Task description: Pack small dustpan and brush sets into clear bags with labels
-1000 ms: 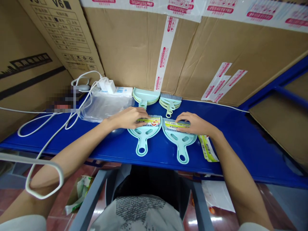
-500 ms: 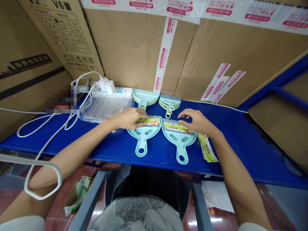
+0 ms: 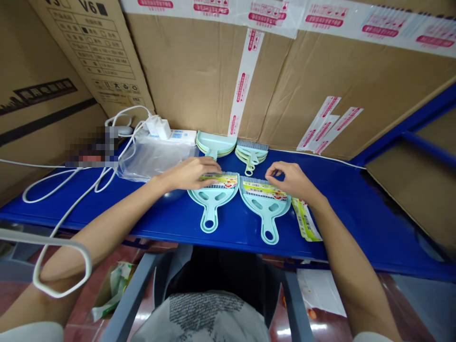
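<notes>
Two light-blue dustpans lie side by side, the left dustpan (image 3: 214, 199) and the right dustpan (image 3: 268, 213), handles toward me. Each carries a grey-bristled brush with a yellow-green printed label, the left label (image 3: 227, 180) and the right label (image 3: 261, 190). My left hand (image 3: 190, 174) rests over the upper left of the left set, fingers stretched and thumb apart on the label. My right hand (image 3: 294, 179) hovers above the right set's upper right edge, thumb and forefinger curled together, nothing visible between them. Beside that set lies a loose label (image 3: 306, 221).
Behind stand a stack of dustpans (image 3: 216, 144) and a stack of small brushes (image 3: 251, 154). Clear plastic bags (image 3: 153, 159), a power strip (image 3: 181, 137) and white cables (image 3: 76, 190) occupy the left of the blue table (image 3: 160, 221). Cardboard (image 3: 199, 71) walls the back.
My right hand's thumb and forefinger have come together. My left hand has barely moved, and the dustpans stay where they were.
</notes>
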Motion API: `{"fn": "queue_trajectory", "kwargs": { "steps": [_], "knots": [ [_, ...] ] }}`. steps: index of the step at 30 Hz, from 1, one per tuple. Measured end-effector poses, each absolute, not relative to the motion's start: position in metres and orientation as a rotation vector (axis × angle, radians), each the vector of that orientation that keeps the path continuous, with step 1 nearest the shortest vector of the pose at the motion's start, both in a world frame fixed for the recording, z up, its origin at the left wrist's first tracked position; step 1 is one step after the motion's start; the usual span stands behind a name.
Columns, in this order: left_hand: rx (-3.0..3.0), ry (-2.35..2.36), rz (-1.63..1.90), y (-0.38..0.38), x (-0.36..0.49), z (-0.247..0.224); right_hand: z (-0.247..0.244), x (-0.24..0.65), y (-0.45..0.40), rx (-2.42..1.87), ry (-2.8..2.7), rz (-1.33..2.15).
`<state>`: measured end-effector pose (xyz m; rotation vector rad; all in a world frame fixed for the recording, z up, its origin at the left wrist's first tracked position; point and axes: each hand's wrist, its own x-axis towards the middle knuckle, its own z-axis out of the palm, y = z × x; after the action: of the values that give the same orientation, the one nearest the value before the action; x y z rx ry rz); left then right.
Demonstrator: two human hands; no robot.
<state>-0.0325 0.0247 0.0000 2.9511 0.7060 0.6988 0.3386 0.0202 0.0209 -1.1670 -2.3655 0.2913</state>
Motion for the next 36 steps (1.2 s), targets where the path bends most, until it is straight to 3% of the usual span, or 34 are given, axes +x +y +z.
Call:
{"fn": "queue_trajectory", "kwargs": {
  "steps": [10, 22, 36],
  "knots": [
    [2.9, 1.093, 1.16, 0.03, -0.045, 0.013, 0.027, 0.331, 0.014, -1.072, -2.422, 0.349],
    [2.785, 0.656, 0.592, 0.034, -0.039, 0.0, 0.028, 0.323, 0.009, -1.016, -2.514, 0.307],
    [2.776, 0.72, 0.586, 0.031, -0.041, 0.004, 0.03, 0.328, 0.009, -1.007, -2.497, 0.244]
  ]
}}
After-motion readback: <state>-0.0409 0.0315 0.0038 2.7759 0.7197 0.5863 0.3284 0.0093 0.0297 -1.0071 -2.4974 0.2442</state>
